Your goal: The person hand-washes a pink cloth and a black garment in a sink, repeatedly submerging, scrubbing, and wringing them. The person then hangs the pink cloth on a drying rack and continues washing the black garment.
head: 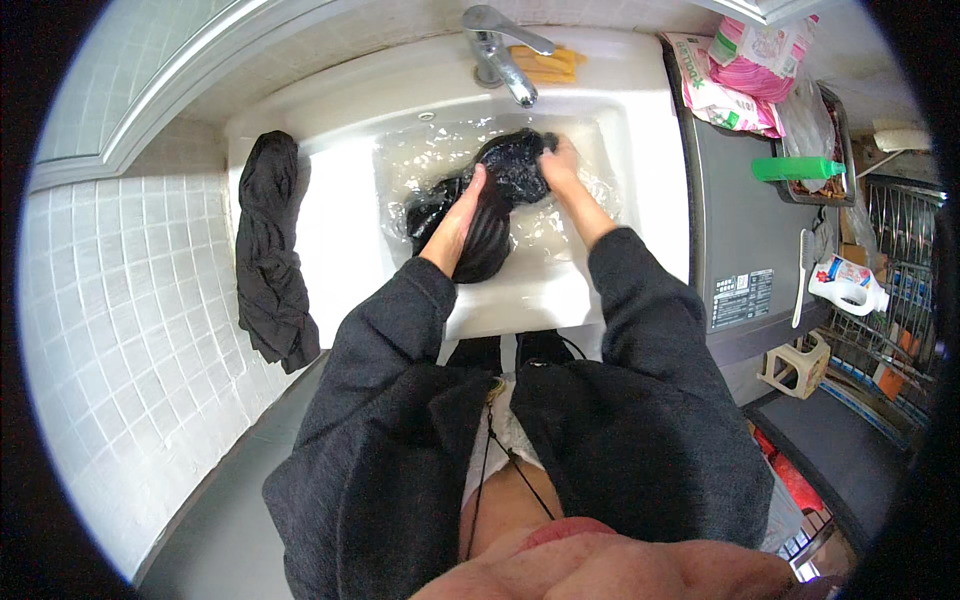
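A soaked black cloth (487,240), seemingly a garment, is bunched in the water of a white ceramic sink (517,304). Part of it hangs over the basin's near slope. My left hand (459,221) grips the bunch from its left side, thumb uppermost, with some fingers hidden by fabric. At the far right end of the cloth, my right hand (561,165) is closed on a fold and slightly blurred. Cloudy water (431,142) with bright ripples surrounds the fabric.
A chrome faucet (495,56) overhangs the basin, with a yellow cloth (547,66) behind it. Another dark garment (271,247) lies along the sink's left rim. On the right, a grey appliance (739,217) bears a brush (802,277), a green bottle (796,168) and pink packages (757,64).
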Available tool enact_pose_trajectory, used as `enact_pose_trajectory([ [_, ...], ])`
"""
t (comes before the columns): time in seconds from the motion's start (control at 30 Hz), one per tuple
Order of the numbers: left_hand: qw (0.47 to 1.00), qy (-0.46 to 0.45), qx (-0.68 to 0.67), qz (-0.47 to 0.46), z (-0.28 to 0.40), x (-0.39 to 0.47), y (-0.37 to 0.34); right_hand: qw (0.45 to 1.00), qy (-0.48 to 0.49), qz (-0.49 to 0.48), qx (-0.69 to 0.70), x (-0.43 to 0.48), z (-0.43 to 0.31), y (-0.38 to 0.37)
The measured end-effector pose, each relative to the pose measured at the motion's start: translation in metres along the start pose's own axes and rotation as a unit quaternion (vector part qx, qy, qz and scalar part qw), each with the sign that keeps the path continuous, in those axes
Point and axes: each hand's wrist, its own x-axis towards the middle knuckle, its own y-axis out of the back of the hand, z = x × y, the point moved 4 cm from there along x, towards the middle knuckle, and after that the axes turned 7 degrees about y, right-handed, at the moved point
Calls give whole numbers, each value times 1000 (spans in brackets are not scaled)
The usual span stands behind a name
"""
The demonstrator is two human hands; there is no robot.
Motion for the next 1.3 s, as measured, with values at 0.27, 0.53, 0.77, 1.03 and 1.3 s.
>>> enact_pose_trajectory([
  [0.27, 996, -56, -8, -74, 1, 13, -14, 974, 208, 83, 26, -136, -129, 2],
  [0.53, 996, -34, 80, 16, -13, 5, -14, 988, 74, 126, -39, -48, -62, -7],
  [0.77, 975, -35, 193, 105, 6, 13, -15, 952, 55, 56, -295, -2, -3, 43],
  [1.03, 962, -93, 122, 227, 1, 59, 19, 986, -99, 56, -125, -2, 28, 3],
  [1.3, 997, -69, 14, -29, -10, 44, 3, 973, 219, 67, -37, -145, -115, -3],
])
